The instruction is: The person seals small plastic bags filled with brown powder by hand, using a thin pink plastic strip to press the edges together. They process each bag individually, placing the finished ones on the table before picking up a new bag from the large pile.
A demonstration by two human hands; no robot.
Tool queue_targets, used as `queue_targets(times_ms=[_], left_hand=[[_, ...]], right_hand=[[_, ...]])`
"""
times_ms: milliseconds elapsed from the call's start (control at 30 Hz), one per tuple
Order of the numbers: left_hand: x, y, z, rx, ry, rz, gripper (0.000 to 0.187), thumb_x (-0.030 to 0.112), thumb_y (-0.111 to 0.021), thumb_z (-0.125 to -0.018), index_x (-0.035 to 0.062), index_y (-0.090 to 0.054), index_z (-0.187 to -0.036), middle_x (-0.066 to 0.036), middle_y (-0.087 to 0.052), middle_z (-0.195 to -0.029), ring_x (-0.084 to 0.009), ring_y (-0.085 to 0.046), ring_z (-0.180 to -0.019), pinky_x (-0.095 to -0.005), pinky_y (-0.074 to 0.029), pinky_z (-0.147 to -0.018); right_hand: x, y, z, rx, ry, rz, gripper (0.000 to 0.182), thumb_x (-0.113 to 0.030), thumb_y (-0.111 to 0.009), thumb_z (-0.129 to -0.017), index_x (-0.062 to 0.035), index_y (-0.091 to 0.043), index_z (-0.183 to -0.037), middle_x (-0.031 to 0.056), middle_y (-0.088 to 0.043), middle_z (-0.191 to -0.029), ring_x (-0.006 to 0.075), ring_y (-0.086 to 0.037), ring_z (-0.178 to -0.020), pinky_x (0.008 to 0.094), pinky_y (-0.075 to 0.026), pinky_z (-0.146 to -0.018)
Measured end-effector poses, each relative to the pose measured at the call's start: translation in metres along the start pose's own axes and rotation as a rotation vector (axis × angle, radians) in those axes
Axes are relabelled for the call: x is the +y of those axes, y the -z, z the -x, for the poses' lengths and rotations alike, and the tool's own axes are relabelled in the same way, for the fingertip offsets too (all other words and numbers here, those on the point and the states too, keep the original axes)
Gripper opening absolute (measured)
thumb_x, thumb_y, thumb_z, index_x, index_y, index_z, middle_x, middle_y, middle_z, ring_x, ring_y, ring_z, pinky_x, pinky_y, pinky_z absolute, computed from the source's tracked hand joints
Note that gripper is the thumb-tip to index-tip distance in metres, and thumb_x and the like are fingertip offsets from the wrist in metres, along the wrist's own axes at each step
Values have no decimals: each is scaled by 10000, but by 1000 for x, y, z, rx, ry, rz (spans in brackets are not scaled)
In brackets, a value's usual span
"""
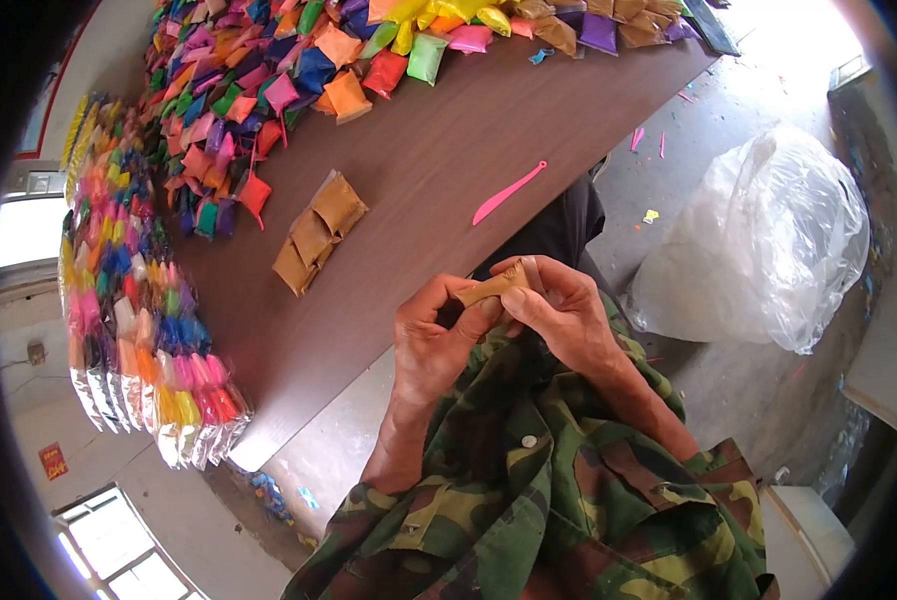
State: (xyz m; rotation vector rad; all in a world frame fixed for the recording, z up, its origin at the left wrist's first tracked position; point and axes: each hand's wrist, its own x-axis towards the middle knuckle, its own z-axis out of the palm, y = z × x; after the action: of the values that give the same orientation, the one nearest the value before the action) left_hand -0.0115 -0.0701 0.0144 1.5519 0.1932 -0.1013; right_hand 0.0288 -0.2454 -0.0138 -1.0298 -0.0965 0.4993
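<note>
A small tan packet [490,289] is being held up between two hands, pinched at both ends, just off the table's near edge and above the camouflage jacket [528,460]. Its left end is gripped by the thumb and curled fingers of the left hand [430,340]; its right end is pressed under the thumb of the right hand [566,312]. Both grips are narrow. The film is creased, the filling is shown as a dull, even tan, and a strip of clear wrapper is seen standing up by the right fingers. Part of the packet is covered by the thumbs.

On the table [418,140], a joined group of similar tan packets [313,240] is laid flat, well in from the near edge. A pink plastic knife [509,194] is set close to that edge, about midway between the hands and the right corner. The far side is banked with a heap of coloured packets [258,90], and the left end is lined by bundled packets [153,340] as far as the near-left corner. Between heap and near edge, a broad diagonal band of brown top is left for movement. Past the near edge, floor space is taken up by a big clear plastic bag [758,240].
</note>
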Motion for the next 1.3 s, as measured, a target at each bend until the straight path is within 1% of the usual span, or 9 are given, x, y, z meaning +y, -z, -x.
queue_targets(times_ms=[333,533,633,733,800,1000,1133,1200,1300], left_hand=[[4,-1,0,-15,28,-17,189,159,-725,-992,-25,-699,-1026,-20,-706,-886,-62,-628,-789,-220,-514,-702],[1,0,0,-1,-20,-49,196,161,-724,-993,-29,-696,-1030,-21,-709,-904,-64,-632,-808,-231,-529,-707],[4,-2,1,-2,10,-50,208,159,-736,-986,-26,-684,-1065,-15,-708,-920,-61,-629,-819,-234,-529,-719],[4,-6,2,-38,26,-57,227,153,-744,-980,-23,-670,-1102,-14,-706,-922,-59,-624,-819,-233,-526,-721],[3,-3,2,-60,27,-99,233,146,-745,-978,-23,-661,-1115,-13,-705,-911,-55,-619,-804,-229,-521,-714],[6,-4,2,-63,94,47,245,170,-750,-978,-30,-656,-1085,-4,-698,-876,-45,-592,-764,-214,-498,-686],[7,-4,3,-21,76,1,279,195,-744,-985,-38,-669,-1118,-13,-693,-865,-55,-594,-791,-218,-494,-709],[5,-7,5,46,54,19,286,210,-741,-989,-35,-684,-1125,-14,-694,-862,-60,-595,-806,-221,-492,-721],[-1,-3,4,53,1,-54,278,222,-741,-989,-23,-710,-1117,-18,-704,-899,-65,-599,-833,-227,-494,-742]], right_hand=[[1,11,4,61,39,28,260,-142,-674,-1021,50,-659,-1197,47,-708,-970,64,-611,-766,221,-520,-648],[-8,3,2,92,-48,-7,266,-154,-686,-1014,37,-660,-1198,26,-696,-951,59,-610,-795,226,-521,-684],[-2,5,3,65,3,-23,259,-156,-684,-1014,29,-661,-1194,12,-684,-932,58,-605,-800,225,-512,-696],[-1,3,3,76,26,79,250,-156,-682,-1016,33,-662,-1179,7,-676,-917,56,-596,-783,222,-502,-691],[0,7,3,51,11,30,253,-162,-685,-1015,37,-661,-1170,6,-673,-910,56,-592,-771,222,-500,-687],[-4,8,-1,27,-8,-75,260,-173,-687,-1017,46,-660,-1154,10,-673,-907,59,-591,-752,223,-500,-679],[-1,7,-2,22,3,-95,258,-178,-688,-1018,42,-665,-1150,8,-670,-904,56,-587,-760,221,-495,-681],[-8,2,-1,59,-8,-30,240,-162,-698,-1009,36,-671,-1142,2,-667,-901,52,-584,-767,219,-489,-679],[-7,1,0,82,14,99,205,-129,-709,-995,27,-682,-1124,-10,-663,-895,45,-579,-776,216,-480,-677]])
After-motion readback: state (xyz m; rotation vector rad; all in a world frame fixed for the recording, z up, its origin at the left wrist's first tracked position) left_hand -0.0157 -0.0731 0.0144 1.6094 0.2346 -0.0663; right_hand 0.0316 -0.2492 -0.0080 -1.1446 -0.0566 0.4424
